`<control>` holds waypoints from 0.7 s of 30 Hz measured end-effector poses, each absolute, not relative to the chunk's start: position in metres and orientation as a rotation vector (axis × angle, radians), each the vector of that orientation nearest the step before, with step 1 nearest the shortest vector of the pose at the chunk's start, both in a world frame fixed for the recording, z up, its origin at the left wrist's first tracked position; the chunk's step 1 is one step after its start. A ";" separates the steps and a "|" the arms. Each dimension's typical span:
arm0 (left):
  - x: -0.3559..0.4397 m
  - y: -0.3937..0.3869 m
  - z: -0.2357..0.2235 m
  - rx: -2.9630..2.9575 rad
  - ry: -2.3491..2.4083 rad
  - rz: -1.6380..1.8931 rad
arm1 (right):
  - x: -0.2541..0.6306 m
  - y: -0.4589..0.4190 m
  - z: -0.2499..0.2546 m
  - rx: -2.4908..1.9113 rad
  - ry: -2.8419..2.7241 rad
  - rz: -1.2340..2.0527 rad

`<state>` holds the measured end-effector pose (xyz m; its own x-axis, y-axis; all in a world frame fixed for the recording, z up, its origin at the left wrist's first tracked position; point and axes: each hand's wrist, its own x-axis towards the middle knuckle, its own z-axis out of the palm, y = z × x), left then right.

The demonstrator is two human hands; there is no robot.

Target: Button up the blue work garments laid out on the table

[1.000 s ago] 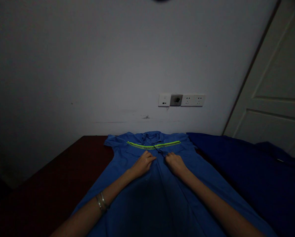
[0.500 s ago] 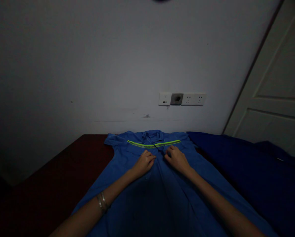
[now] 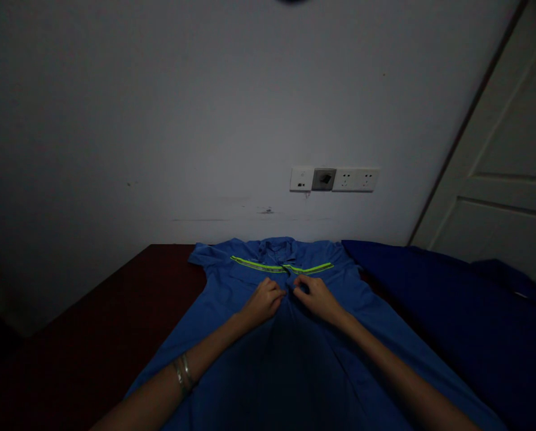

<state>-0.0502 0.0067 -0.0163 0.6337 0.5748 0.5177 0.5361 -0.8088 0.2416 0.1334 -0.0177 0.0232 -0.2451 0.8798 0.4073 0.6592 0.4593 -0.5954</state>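
Cannot read any writing on the shirt (image 3: 232, 290) or its yellow-green stripe (image 3: 257, 265) in the dim light. Observed lying front up on the dark red surface (image 3: 137, 299), directly beneath both grips, with the collar toward the wall (image 3: 205, 120) and beside the dark blue cloth (image 3: 438, 305) to the right. Logged for the left hand (image 3: 263, 301): closed on the shirt's front opening just below the stripe, with fingers curled; for the right hand (image 3: 318, 296): narrow, with a slight gap between thumb and forefinger, close beside the same opening.
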 end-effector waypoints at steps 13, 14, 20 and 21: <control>-0.047 0.015 -0.008 2.727 0.883 0.875 | 0.141 0.015 -0.007 -1.208 -1.441 0.961; -0.046 0.016 -0.005 2.721 0.878 0.877 | 0.141 0.015 -0.007 -1.209 -1.429 0.967; -0.034 0.018 0.003 2.599 0.949 1.042 | 0.139 0.014 0.000 -1.189 -1.424 0.856; -0.031 0.017 0.002 2.566 0.964 1.066 | 0.139 0.013 0.001 -1.181 -1.426 0.824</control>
